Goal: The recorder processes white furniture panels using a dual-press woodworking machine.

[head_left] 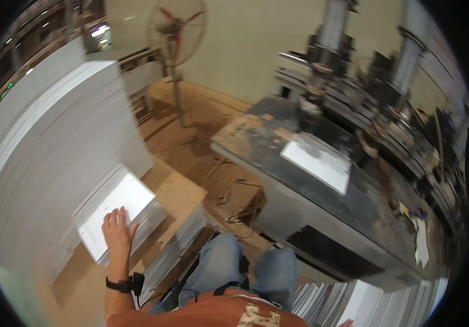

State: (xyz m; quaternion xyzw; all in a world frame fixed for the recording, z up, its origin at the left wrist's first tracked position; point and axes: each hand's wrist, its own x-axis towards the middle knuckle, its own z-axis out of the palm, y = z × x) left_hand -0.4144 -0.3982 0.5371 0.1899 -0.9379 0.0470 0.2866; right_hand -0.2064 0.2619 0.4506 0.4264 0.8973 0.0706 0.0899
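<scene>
My left hand (117, 229) lies flat, fingers apart, on the top sheet of a low stack of white panels (131, 196) at my left side. A black watch sits on that wrist. My right hand is out of view; only a sliver of skin shows at the bottom edge. Another white panel (317, 162) lies on the dark metal machine table (278, 180) in front of me, under the machine's vertical head (313, 103).
A tall stack of white panels (55, 141) fills the left. A brown board pallet (183, 199) lies under the low stack. A standing fan (175, 32) is at the back. More white panels (376, 305) stand at lower right. Sawdust covers the floor.
</scene>
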